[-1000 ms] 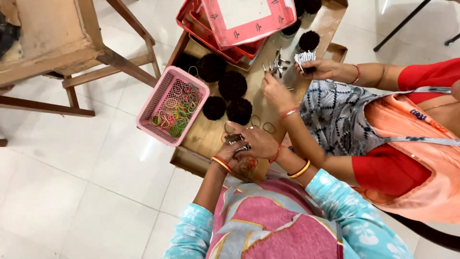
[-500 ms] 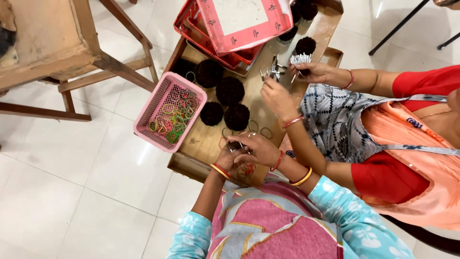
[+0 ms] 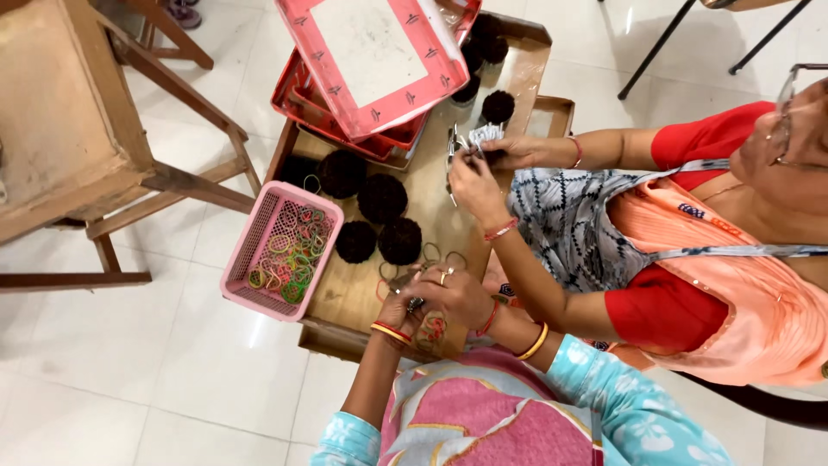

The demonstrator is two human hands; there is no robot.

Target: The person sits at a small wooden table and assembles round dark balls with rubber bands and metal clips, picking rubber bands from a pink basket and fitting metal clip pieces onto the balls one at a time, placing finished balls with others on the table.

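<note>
Brown wooden tabletop (image 3: pixel 431 203), low and tray-like with a raised rim, carries the work. At its near edge the person's left hand (image 3: pixel 398 304) and right hand (image 3: pixel 457 295) meet, fingers curled together around a small dark item (image 3: pixel 415 304); it is too small to identify, and whether each hand grips it separately cannot be told. The right hand wears a ring and overlaps the left. Bangles (image 3: pixel 390 331) in orange and red sit on the left wrist; a yellow bangle (image 3: pixel 535 342) sits on the right forearm.

Loose wire rings (image 3: pixel 442 255) lie on the tabletop just beyond the hands. Four round black tufted pieces (image 3: pixel 381 198) are grouped further out, with more at the far end near a stack of red trays (image 3: pixel 362 129). A red-framed board (image 3: pixel 379 56) leans across that stack.

A pink mesh basket (image 3: pixel 250 259) rests at the left edge of the tabletop, partly overhanging it, holding coloured elastic bands (image 3: pixel 289 255).

A co-worker in an orange and red garment sits to the right. That person's two hands (image 3: pixel 483 164) are raised above the tabletop, closed on a small cluster of pale and dark pieces (image 3: pixel 483 135). A wooden chair (image 3: pixel 78 129) stands on the white tiled floor (image 3: pixel 129 380) to the left.
</note>
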